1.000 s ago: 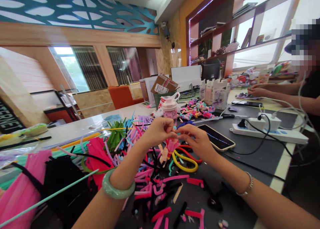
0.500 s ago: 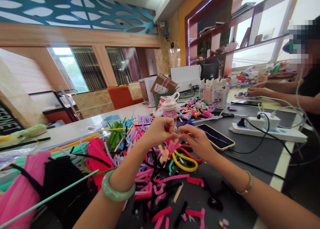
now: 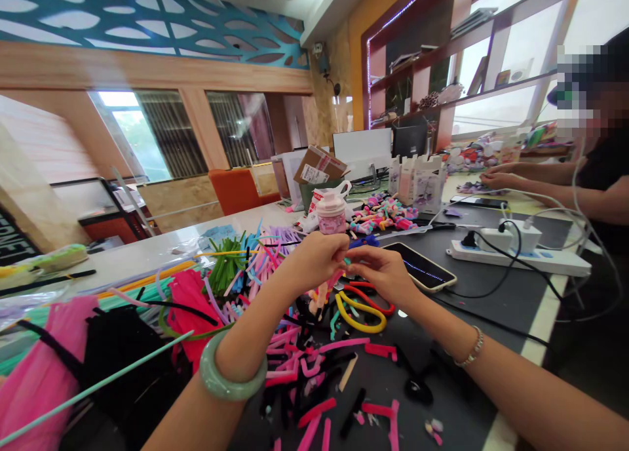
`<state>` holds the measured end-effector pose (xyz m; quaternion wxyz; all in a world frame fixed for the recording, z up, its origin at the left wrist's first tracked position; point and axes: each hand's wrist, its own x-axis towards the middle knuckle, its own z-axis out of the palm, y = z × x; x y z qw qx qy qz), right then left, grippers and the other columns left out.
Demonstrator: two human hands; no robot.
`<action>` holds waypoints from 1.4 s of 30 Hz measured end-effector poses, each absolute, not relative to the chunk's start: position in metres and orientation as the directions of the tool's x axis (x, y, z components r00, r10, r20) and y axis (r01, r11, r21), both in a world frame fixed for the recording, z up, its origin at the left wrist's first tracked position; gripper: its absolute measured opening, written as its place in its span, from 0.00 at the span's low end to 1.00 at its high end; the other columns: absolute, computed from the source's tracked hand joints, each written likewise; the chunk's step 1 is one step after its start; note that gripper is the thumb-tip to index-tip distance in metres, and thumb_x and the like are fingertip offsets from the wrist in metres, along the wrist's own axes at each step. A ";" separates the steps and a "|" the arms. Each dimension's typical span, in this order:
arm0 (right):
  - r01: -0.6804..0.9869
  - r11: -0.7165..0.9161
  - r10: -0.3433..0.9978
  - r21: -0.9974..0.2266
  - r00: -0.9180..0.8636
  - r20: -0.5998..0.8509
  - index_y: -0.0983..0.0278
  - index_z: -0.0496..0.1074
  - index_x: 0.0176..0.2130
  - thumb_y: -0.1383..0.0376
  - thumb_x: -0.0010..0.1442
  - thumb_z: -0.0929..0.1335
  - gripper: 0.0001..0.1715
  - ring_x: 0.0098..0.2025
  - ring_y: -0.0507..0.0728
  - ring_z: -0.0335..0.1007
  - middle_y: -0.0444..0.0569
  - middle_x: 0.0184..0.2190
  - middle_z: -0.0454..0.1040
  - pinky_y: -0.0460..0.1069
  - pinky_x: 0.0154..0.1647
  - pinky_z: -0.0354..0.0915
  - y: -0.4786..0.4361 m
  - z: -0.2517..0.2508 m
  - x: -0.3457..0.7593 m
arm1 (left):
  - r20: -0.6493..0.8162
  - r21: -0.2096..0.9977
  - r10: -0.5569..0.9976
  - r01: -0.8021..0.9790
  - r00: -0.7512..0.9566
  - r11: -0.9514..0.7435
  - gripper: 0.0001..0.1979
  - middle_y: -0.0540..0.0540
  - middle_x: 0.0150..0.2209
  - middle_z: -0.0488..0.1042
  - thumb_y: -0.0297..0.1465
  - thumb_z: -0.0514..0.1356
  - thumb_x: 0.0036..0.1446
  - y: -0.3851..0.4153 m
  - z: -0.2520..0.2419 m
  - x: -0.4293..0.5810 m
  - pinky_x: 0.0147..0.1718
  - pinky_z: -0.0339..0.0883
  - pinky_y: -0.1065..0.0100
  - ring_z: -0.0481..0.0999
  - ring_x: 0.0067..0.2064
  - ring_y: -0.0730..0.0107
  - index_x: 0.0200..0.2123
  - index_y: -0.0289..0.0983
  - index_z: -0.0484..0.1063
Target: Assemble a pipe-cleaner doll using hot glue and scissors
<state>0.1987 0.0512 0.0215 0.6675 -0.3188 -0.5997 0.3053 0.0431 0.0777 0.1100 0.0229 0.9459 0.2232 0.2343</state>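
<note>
My left hand [image 3: 320,257], with a pale green bangle at the wrist, is closed around the top of a small pink and peach pipe-cleaner figure [image 3: 322,295]. Its knuckles hide most of what the fingers grip. Beside it, my right hand [image 3: 382,273] pinches at the same spot, fingertips meeting those of the left. What lies between the right fingertips is too small to make out. Just below, a yellow pipe-cleaner loop [image 3: 361,323] and a red one lie on the dark table top [image 3: 442,398]. Cut pink and black pipe-cleaner pieces [image 3: 317,411] are scattered nearer to me.
Bundles of pink [image 3: 54,366], green [image 3: 226,271] and lilac pipe cleaners lie on the left. A lidded pink cup [image 3: 331,213] stands behind my hands, near a pile of colourful figures [image 3: 383,212]. To the right are a phone [image 3: 425,267], a power strip [image 3: 521,254] and another person's arms [image 3: 535,187].
My left hand has turned over, its knuckles now covering more of the figure. The right fingertips stay close against it. My view has shifted slightly.
</note>
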 end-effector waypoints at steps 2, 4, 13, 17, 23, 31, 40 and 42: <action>-0.028 0.618 0.783 -0.786 0.115 0.612 0.61 0.79 0.32 0.66 0.44 0.75 0.11 0.29 0.52 0.73 0.43 0.27 0.78 0.48 0.33 0.73 0.052 0.019 0.198 | 0.427 0.125 0.433 0.422 0.794 -0.898 0.13 0.58 0.17 0.54 0.17 0.55 0.43 0.078 0.109 0.043 0.24 0.45 0.72 0.54 0.22 0.77 0.18 0.37 0.52; -0.021 0.630 0.771 -0.776 0.137 0.622 0.61 0.79 0.32 0.65 0.43 0.75 0.11 0.30 0.53 0.74 0.44 0.27 0.78 0.48 0.33 0.73 0.053 0.018 0.197 | 0.421 0.117 0.434 0.427 0.796 -0.897 0.13 0.57 0.17 0.53 0.17 0.54 0.43 0.077 0.108 0.043 0.24 0.45 0.72 0.54 0.21 0.77 0.18 0.37 0.52; -0.058 0.636 0.765 -0.770 0.184 0.618 0.61 0.78 0.32 0.64 0.44 0.75 0.10 0.31 0.54 0.75 0.45 0.29 0.79 0.49 0.36 0.74 0.053 0.014 0.192 | 0.421 0.138 0.427 0.409 0.800 -0.902 0.13 0.58 0.16 0.52 0.16 0.52 0.42 0.077 0.105 0.045 0.24 0.46 0.73 0.54 0.21 0.77 0.18 0.38 0.51; -0.069 0.636 0.764 -0.769 0.201 0.613 0.62 0.78 0.31 0.65 0.45 0.75 0.09 0.30 0.53 0.76 0.44 0.28 0.79 0.48 0.36 0.74 0.051 0.016 0.190 | 0.427 0.184 0.433 0.393 0.793 -0.901 0.13 0.57 0.17 0.53 0.15 0.51 0.41 0.079 0.103 0.045 0.24 0.47 0.73 0.54 0.21 0.77 0.18 0.38 0.52; -0.090 0.614 0.785 -0.784 0.172 0.595 0.63 0.77 0.30 0.62 0.44 0.76 0.11 0.30 0.54 0.76 0.45 0.28 0.79 0.48 0.35 0.73 0.050 0.019 0.189 | 0.435 0.203 0.442 0.393 0.785 -0.897 0.11 0.57 0.18 0.58 0.16 0.50 0.38 0.077 0.106 0.044 0.25 0.48 0.73 0.58 0.23 0.77 0.20 0.37 0.55; -0.092 0.625 0.777 -0.775 0.169 0.606 0.63 0.75 0.30 0.59 0.44 0.76 0.13 0.30 0.53 0.74 0.45 0.27 0.78 0.48 0.34 0.72 0.050 0.019 0.188 | 0.434 0.231 0.454 0.391 0.778 -0.891 0.10 0.56 0.18 0.59 0.16 0.50 0.39 0.072 0.107 0.045 0.25 0.50 0.73 0.60 0.23 0.76 0.20 0.37 0.56; -0.090 0.627 0.777 -0.774 0.148 0.612 0.63 0.76 0.30 0.59 0.47 0.75 0.12 0.30 0.53 0.74 0.45 0.27 0.78 0.49 0.35 0.72 0.051 0.017 0.190 | 0.453 0.262 0.497 0.422 0.740 -0.868 0.11 0.56 0.19 0.59 0.15 0.51 0.40 0.071 0.105 0.049 0.25 0.49 0.72 0.60 0.23 0.76 0.20 0.37 0.56; -0.092 0.619 0.783 -0.780 0.145 0.604 0.63 0.76 0.31 0.58 0.47 0.74 0.12 0.30 0.54 0.75 0.45 0.27 0.78 0.50 0.35 0.73 0.051 0.017 0.191 | 0.459 0.278 0.507 0.425 0.729 -0.862 0.11 0.56 0.19 0.60 0.15 0.51 0.40 0.071 0.105 0.049 0.25 0.50 0.72 0.61 0.24 0.75 0.21 0.37 0.57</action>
